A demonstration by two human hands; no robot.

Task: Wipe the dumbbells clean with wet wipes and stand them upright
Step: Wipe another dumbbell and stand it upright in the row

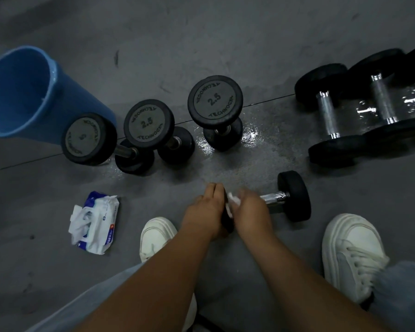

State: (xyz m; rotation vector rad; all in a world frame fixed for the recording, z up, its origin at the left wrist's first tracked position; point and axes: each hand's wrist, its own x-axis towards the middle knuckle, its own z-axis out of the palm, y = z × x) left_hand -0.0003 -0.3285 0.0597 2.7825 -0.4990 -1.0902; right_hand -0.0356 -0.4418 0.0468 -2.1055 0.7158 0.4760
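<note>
A small dumbbell (294, 196) lies on its side on the grey floor (225, 44) between two white shoes (352, 255). Its left head is covered by the left hand (205, 210), whose fingers curl over it, while the right hand (250, 208) clutches a white wet wipe (232, 204) against that head, just beside the chrome handle. Farther off, three upright dumbbells (149, 123) stand in a row, with a blue bucket (22, 92) at far left, more dumbbells on their sides (328, 116) at far right, and an opened wipe pack (96, 221) at near left
</note>
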